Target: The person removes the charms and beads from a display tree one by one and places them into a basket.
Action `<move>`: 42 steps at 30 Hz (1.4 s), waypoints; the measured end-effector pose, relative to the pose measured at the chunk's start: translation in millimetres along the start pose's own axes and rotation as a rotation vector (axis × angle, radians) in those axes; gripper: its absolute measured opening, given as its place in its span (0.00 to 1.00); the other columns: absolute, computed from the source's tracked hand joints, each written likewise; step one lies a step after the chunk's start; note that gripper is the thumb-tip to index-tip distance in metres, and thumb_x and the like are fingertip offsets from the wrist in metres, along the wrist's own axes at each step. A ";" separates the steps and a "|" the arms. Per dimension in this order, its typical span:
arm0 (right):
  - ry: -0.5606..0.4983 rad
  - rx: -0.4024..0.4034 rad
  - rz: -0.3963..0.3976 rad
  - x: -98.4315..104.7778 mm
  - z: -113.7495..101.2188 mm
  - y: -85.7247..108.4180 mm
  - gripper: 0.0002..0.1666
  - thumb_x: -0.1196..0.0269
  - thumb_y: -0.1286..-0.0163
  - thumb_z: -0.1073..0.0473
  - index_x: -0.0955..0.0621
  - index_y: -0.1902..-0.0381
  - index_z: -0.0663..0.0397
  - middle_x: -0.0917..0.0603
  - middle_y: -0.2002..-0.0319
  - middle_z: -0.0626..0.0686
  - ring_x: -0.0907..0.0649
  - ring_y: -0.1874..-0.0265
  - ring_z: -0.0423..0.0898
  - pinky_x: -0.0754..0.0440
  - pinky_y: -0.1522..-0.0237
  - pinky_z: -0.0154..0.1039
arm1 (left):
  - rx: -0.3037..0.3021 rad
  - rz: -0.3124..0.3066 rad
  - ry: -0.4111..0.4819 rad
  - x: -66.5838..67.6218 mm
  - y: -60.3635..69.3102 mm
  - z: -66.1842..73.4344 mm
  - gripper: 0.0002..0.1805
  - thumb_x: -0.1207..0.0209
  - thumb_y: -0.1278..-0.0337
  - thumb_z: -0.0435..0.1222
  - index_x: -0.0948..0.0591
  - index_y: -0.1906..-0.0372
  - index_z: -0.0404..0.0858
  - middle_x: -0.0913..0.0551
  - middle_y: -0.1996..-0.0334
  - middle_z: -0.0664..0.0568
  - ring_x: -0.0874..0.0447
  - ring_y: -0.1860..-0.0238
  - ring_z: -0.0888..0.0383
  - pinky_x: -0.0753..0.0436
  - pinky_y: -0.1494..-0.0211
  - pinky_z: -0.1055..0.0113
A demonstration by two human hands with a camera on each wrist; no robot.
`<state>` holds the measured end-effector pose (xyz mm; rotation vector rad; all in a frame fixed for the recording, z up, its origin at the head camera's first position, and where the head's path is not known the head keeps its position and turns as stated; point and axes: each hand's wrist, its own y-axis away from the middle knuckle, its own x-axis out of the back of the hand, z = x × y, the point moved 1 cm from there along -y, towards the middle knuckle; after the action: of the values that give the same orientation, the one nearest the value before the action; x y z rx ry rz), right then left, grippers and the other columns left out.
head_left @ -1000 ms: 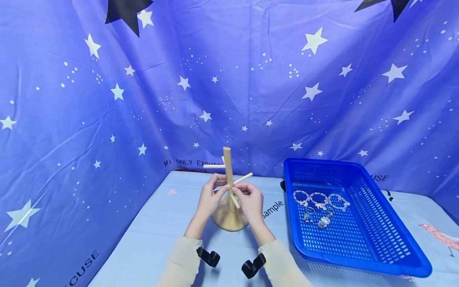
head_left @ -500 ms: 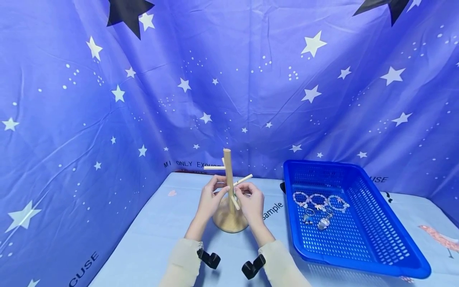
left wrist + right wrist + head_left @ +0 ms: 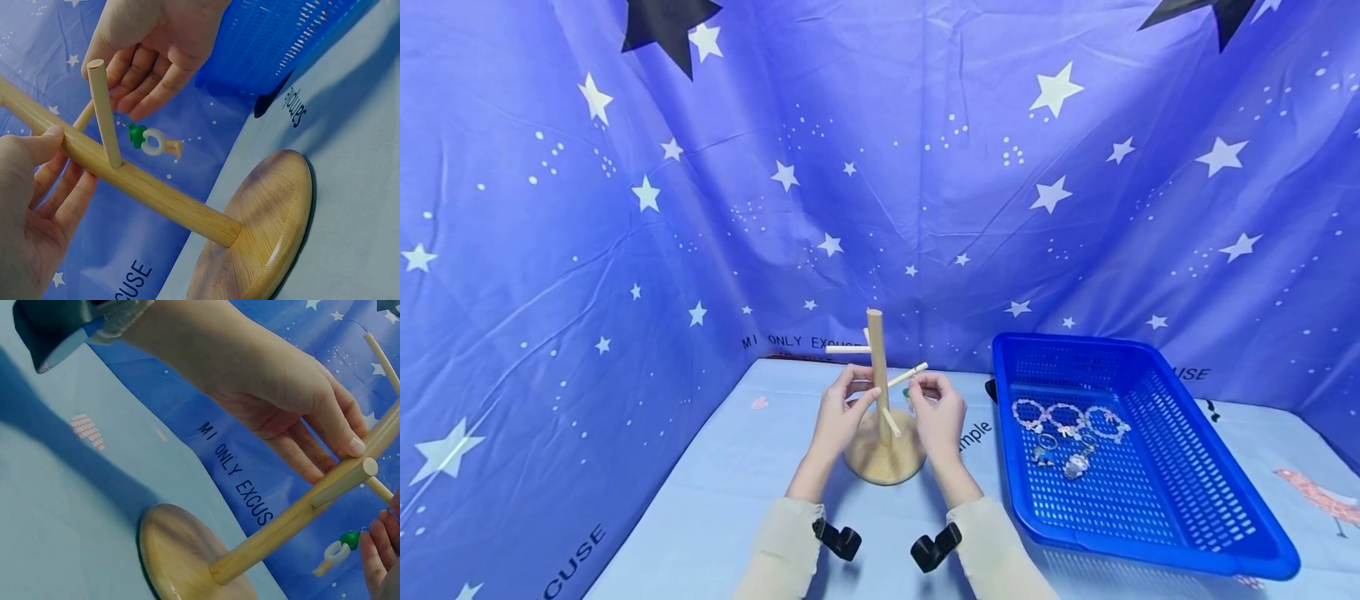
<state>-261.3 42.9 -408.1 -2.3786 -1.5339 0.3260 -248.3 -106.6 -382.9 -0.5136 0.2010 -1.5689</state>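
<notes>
A wooden peg stand (image 3: 878,342) with a round base (image 3: 883,467) stands upright on the table. My left hand (image 3: 842,410) grips its post between thumb and fingers, as the left wrist view also shows. Beside the right-hand peg (image 3: 904,376), my right hand (image 3: 942,412) pinches a small keychain at its ring. A thin dark loop appears around that peg near its tip. Below the fingers dangles the keychain's charm (image 3: 153,142), with a green top, a white ring and a tan end. Part of the ring is hidden by the fingers.
On the right sits a blue perforated basket (image 3: 1157,546). Inside lie several beaded bracelets (image 3: 1122,429) and two keychains, one with a blue charm (image 3: 1044,457), one with a pale charm (image 3: 1077,466). Other pegs (image 3: 891,423) stick out from the post. A star-printed curtain hangs behind.
My right hand has moved right and outward, away from the post, and the dark loop has shifted along the peg toward its tip. My left hand has stayed on the post.
</notes>
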 end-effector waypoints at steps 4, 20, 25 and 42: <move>-0.026 -0.024 0.017 3.5 -3.4 -4.5 0.04 0.35 0.36 0.67 0.18 0.66 0.65 0.13 0.65 0.63 0.19 0.75 0.30 0.18 0.71 0.21 | 0.001 -0.002 0.005 -1.3 -0.6 0.6 0.12 0.39 0.36 0.28 0.22 0.50 0.28 0.17 0.49 0.34 0.15 0.48 0.39 0.11 0.51 0.67; -0.175 -0.133 0.128 23.4 -12.3 -20.2 0.04 0.38 0.32 0.70 0.20 0.62 0.68 0.14 0.63 0.65 0.16 0.74 0.32 0.13 0.66 0.27 | 0.002 -0.006 0.030 -5.6 -0.3 2.3 0.11 0.39 0.36 0.27 0.22 0.50 0.28 0.17 0.50 0.34 0.15 0.48 0.38 0.11 0.49 0.61; -0.191 -0.121 0.129 27.1 -19.7 -15.7 0.06 0.38 0.31 0.68 0.21 0.61 0.69 0.15 0.61 0.65 0.15 0.72 0.32 0.11 0.63 0.28 | 0.018 -0.001 0.023 -3.0 0.2 3.8 0.11 0.39 0.36 0.27 0.22 0.50 0.28 0.17 0.50 0.33 0.15 0.48 0.38 0.11 0.50 0.66; -0.259 -0.109 -0.110 52.3 -62.2 14.9 0.07 0.39 0.32 0.72 0.21 0.60 0.75 0.12 0.70 0.53 0.12 0.72 0.36 0.10 0.61 0.31 | 0.012 0.042 0.018 -4.4 -6.9 -31.0 0.10 0.37 0.38 0.29 0.21 0.52 0.34 0.15 0.52 0.39 0.14 0.50 0.43 0.11 0.51 0.65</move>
<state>-206.1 77.3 -357.2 -2.3976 -1.8322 0.5577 -268.2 -107.4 -408.0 -0.4829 0.2143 -1.5330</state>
